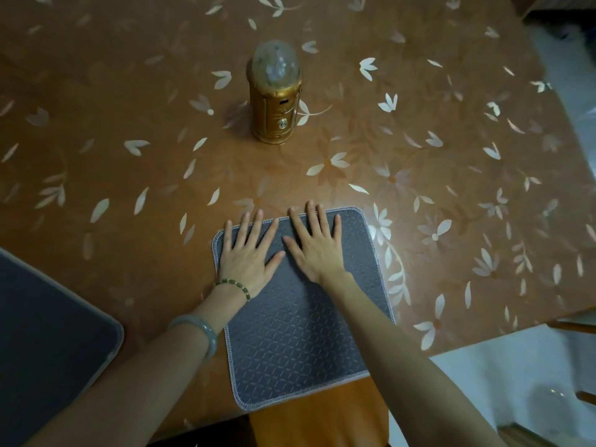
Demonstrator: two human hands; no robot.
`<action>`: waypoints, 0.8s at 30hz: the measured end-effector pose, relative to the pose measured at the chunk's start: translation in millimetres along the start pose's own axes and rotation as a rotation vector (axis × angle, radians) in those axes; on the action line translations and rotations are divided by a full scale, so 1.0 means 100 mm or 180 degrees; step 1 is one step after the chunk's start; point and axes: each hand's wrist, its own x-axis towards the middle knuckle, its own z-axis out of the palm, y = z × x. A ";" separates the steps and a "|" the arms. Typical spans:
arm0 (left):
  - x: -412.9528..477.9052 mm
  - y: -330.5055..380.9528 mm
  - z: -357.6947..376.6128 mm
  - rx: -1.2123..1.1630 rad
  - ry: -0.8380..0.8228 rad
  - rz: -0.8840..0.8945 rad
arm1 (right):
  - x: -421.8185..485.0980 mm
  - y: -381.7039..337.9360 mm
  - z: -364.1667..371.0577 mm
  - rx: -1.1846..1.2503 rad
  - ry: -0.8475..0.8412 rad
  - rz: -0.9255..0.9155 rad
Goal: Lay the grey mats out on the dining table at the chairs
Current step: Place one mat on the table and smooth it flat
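A grey quilted mat [290, 330] with pale stitched edging lies flat on the dining table [129, 221], near its front edge. My left hand [248, 253] rests palm down on the mat's far left part, fingers spread. My right hand [314, 245] lies flat beside it on the far middle of the mat, fingers spread too. Neither hand holds anything. A second grey mat [48, 333] lies at the lower left, partly cut off by the frame.
A gold lantern with a clear dome [275, 95] stands upright in the table's middle, beyond the mat. The table has an orange cloth with pale flowers. Its right edge runs diagonally past a wooden chair part [577, 327] and pale floor.
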 end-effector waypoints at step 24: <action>-1.67 0.39 0.23 -0.0096 -0.0412 0.0857 | -1.89 0.52 0.20 0.0026 -0.0102 0.1286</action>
